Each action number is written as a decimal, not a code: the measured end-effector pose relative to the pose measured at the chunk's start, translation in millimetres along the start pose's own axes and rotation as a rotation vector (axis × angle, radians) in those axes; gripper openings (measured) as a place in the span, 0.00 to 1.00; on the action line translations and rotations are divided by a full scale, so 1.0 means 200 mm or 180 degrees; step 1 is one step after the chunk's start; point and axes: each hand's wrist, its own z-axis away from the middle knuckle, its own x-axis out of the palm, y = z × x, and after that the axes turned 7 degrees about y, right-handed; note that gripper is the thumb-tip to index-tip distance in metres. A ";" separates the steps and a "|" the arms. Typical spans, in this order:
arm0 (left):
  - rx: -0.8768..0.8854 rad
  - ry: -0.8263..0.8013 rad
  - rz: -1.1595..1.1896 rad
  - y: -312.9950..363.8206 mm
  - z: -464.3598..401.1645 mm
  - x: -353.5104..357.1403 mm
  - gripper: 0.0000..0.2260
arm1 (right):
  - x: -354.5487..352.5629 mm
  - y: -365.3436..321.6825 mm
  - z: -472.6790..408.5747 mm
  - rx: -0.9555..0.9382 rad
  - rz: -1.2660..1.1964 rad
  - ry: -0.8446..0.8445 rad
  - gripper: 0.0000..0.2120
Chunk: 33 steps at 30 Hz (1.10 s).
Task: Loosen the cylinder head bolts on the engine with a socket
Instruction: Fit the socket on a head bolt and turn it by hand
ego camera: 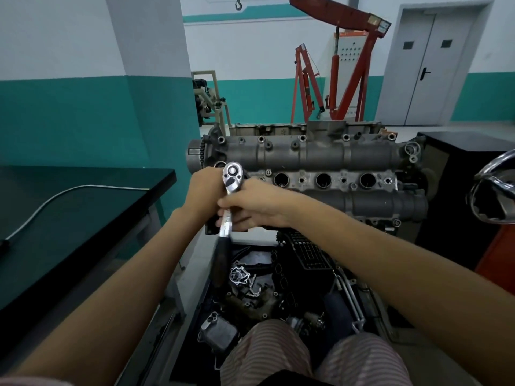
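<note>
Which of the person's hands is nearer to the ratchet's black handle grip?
Right. The right hand grips the ratchet on its chrome shank just above the black handle grip; the left hand sits up beside the ratchet head, farther away.

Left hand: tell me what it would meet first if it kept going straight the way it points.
Probably the engine: the left hand already reaches its near-left end, beside the ratchet; depth is unclear.

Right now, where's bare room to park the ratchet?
Black bench top, left of the engine, is bare between its hose and near edge. Crowded: parts tray below the engine, full of loose parts.
</note>
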 end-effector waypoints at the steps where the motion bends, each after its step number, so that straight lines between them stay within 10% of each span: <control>1: 0.0008 0.0013 0.0024 0.00 0.00 0.00 0.17 | -0.02 -0.01 -0.01 -0.0031 0.0003 -0.0066 0.06; 5: 0.0135 0.0409 0.0319 0.00 0.00 0.02 0.11 | -0.14 -0.10 -0.04 -0.1042 0.4055 0.1505 0.05; 10: 0.0223 0.0547 0.0304 -0.02 0.00 0.03 0.10 | -0.08 -0.10 -0.06 -0.1650 0.5478 0.2497 0.12; 13: 0.0234 0.0582 0.0520 0.00 0.03 0.01 0.19 | -0.01 -0.06 -0.07 -0.1189 0.4889 0.2399 0.11; 19: -0.0018 0.0151 0.0099 0.00 0.01 0.01 0.17 | -0.05 -0.03 -0.02 0.0208 -0.0428 -0.0389 0.06; 26: 0.0120 0.0659 0.0233 0.00 0.01 0.05 0.11 | -0.20 -0.15 0.00 -0.1702 0.4799 0.2114 0.08; 30: 0.0097 0.0583 0.0290 0.00 0.01 0.03 0.12 | -0.09 -0.05 -0.03 -0.1545 0.4819 0.2391 0.17; 33: -0.0049 0.0371 0.0290 0.00 0.01 0.02 0.12 | -0.04 0.02 -0.04 -0.0929 0.3247 0.1749 0.16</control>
